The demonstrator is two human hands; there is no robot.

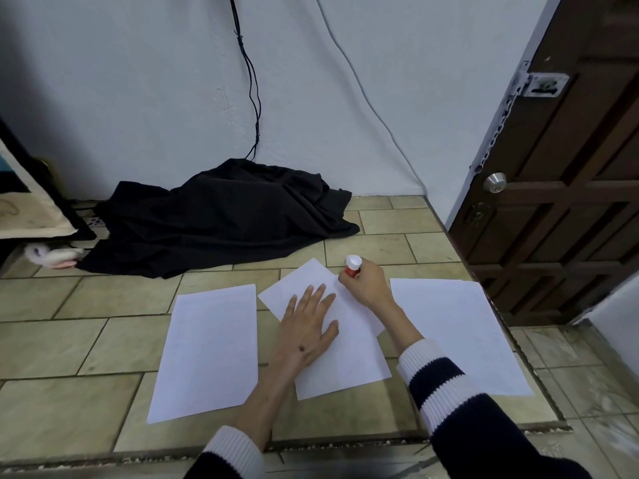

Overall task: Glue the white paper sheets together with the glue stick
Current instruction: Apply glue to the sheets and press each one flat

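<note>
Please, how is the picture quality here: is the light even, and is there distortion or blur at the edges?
Head view: the light is soft and dim, without glare, and the white sheets stay readable; only faint shadows lie beside the left hand and the right hand gripping the glue stick; the wide lens bends the door and the floor tiles; the sleeves at the bottom edge look soft.
</note>
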